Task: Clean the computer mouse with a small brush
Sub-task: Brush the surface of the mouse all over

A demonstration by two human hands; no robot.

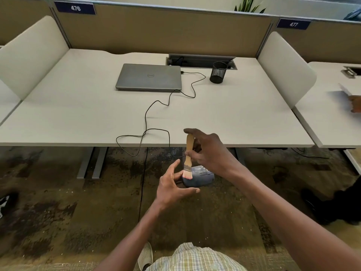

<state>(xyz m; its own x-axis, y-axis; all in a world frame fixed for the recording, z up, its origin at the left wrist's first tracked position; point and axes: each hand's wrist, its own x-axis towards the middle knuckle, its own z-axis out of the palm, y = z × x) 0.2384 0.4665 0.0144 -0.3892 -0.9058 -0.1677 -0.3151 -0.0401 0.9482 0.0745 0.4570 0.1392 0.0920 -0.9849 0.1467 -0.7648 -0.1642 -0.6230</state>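
Observation:
A dark grey computer mouse (201,178) is held in the air in front of the desk edge, over the floor. My left hand (172,187) grips it from the left and below, thumb under its near side. A small brush (188,153) with a pale wooden handle and pinkish bristles stands almost upright, its bristles touching the mouse's left end. My right hand (209,151) pinches the handle from the right. The mouse's black cable (145,122) runs up over the desk edge toward the laptop.
A closed grey laptop (149,76) lies at the back of the white desk (78,114). A black mesh pen cup (217,72) stands right of it, by a cable hatch (201,60). Dividers flank the desk. Another person's hand (354,103) is at the right neighbouring desk.

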